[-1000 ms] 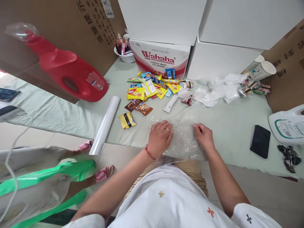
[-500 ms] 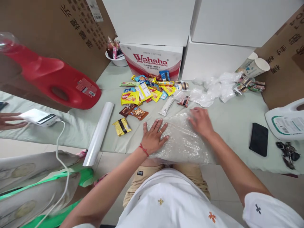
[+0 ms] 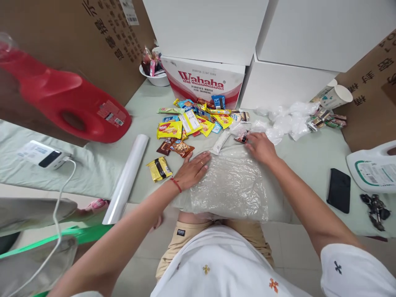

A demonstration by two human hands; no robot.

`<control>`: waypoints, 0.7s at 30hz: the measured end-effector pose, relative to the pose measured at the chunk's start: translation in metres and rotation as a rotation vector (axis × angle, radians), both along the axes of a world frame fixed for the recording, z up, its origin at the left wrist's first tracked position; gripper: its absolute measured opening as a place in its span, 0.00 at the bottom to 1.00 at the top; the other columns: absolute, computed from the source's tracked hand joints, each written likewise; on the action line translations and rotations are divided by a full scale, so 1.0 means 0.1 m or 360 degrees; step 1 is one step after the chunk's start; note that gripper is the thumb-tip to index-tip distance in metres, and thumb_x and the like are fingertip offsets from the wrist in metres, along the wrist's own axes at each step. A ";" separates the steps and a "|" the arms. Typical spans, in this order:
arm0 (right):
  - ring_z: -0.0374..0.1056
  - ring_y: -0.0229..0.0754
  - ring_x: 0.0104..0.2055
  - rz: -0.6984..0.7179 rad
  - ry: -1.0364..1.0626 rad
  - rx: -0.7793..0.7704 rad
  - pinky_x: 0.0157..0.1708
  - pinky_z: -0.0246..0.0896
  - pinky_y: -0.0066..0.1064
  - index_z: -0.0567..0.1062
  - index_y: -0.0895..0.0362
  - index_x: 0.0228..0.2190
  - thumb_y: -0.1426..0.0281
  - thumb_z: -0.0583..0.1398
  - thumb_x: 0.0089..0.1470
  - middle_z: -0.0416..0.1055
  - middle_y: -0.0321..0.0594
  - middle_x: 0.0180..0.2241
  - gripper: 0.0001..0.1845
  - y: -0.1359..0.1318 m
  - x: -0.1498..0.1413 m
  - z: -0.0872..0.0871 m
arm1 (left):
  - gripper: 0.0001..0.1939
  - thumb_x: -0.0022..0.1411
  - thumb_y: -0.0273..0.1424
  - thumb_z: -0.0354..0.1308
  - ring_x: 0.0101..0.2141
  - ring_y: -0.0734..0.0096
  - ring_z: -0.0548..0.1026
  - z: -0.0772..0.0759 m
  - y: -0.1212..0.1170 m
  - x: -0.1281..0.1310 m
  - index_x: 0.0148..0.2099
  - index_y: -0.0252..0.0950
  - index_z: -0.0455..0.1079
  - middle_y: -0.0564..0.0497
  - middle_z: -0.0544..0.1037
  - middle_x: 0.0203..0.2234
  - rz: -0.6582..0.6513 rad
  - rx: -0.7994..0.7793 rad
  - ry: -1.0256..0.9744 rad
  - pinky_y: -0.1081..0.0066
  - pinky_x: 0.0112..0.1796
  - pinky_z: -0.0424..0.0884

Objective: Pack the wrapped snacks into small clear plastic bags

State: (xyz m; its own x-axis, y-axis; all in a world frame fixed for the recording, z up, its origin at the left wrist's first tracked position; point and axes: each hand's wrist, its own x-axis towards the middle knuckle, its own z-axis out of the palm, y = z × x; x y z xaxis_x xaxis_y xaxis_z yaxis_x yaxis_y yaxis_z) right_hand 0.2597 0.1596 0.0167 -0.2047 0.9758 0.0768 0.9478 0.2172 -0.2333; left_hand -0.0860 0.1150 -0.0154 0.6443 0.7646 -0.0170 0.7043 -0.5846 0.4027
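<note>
A clear plastic bag (image 3: 230,185) lies flat and crinkled on the cloth in front of me. My left hand (image 3: 194,168), fingers stretched and palm down, rests over its upper left edge. At the bag's upper right corner is my right hand (image 3: 261,147), its fingers slightly bent and apart. Those fingertips meet the right end of a small dark red snack packet (image 3: 241,137); I see no clear grip on it. A white stick-shaped packet (image 3: 220,143) lies between my hands. Left of it are a brown cookie packet (image 3: 182,147) and a yellow and black packet (image 3: 159,168).
A heap of snack packets (image 3: 193,121) sits before the Wahaha box (image 3: 202,80). Crumpled clear bags (image 3: 283,121) lie right of it. A plastic roll (image 3: 126,179) overhangs the front edge at left; a phone (image 3: 339,190) and keys (image 3: 375,210) lie at right.
My right hand has moved up to the dark red packet. My left hand has slid slightly left and flattened at the bag's edge. Another person's hand has left the white device at left.
</note>
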 end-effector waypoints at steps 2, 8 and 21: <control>0.60 0.63 0.60 -0.0065 -0.0119 -0.0030 0.49 0.66 0.47 0.72 0.59 0.60 0.53 0.60 0.61 0.66 0.55 0.62 0.33 0.23 -0.13 0.02 | 0.28 0.77 0.40 0.37 0.70 0.61 0.58 -0.02 0.00 0.01 0.73 0.43 0.56 0.45 0.57 0.72 -0.0016 0.0047 0.0029 0.46 0.69 0.36; 0.69 0.56 0.50 -0.0196 -0.0251 -0.0066 0.41 0.63 0.38 0.80 0.59 0.46 0.60 0.56 0.65 0.74 0.55 0.51 0.19 0.49 -0.23 0.16 | 0.30 0.75 0.45 0.42 0.73 0.55 0.48 -0.06 0.02 0.01 0.74 0.45 0.54 0.48 0.58 0.72 0.0080 0.0130 0.0090 0.45 0.69 0.36; 0.71 0.45 0.32 -0.0357 0.1542 -0.0808 0.32 0.64 0.33 0.77 0.56 0.32 0.45 0.61 0.56 0.76 0.40 0.30 0.25 -1.06 -0.57 0.12 | 0.31 0.76 0.45 0.42 0.73 0.56 0.49 -0.06 0.03 0.01 0.75 0.45 0.50 0.51 0.55 0.73 0.0060 0.0223 0.0243 0.44 0.69 0.40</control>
State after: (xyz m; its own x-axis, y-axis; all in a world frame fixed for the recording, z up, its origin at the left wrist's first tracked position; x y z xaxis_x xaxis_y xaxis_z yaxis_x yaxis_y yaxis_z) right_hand 0.2029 0.0540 0.0284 -0.0898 0.9466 -0.3096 0.3231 -0.2663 -0.9081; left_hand -0.0848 0.1181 -0.0214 0.6135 0.7897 -0.0042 0.7733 -0.5996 0.2061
